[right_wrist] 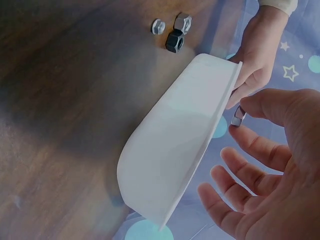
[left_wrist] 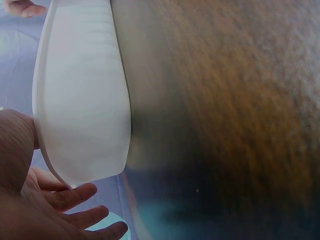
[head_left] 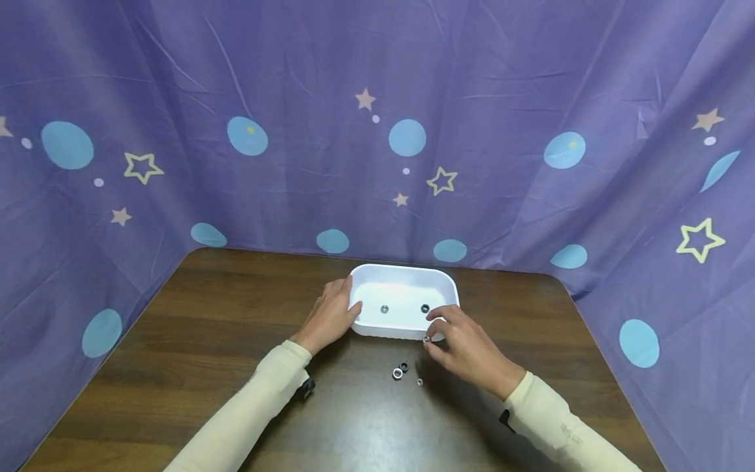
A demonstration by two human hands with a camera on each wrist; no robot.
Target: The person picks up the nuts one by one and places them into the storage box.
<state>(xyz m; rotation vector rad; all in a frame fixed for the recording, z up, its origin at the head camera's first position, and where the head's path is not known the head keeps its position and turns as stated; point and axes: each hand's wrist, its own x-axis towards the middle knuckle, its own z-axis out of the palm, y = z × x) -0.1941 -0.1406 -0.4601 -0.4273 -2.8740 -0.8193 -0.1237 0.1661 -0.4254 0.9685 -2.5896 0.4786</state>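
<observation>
And there it is, the held nut (right_wrist: 238, 116): small, bright silver, flat faces catching the light, its ends partly covered by fingertips. The right hand (head_left: 468, 346) has it pinched between thumb and index finger, the other three fingers loosely bent and spread apart, right by the near right part of the white tray's (head_left: 389, 332) rim, and clear of the plastic! Over on the other side, the left hand (head_left: 331, 313) grips the tray's left end, thumb over the rim, fingers spread outside.

Inside the tray, a silver nut (head_left: 385, 309) sits left of centre and a dark nut (head_left: 425, 308) lies further right, well apart. Down on the worktop (head_left: 354, 419), in front of the tray, a glossy black hex nut (right_wrist: 175, 41) touches a chunky silver hex nut (right_wrist: 183, 23), with a smaller flanged silver nut (right_wrist: 158, 26) just beside them, shiny as well.
</observation>
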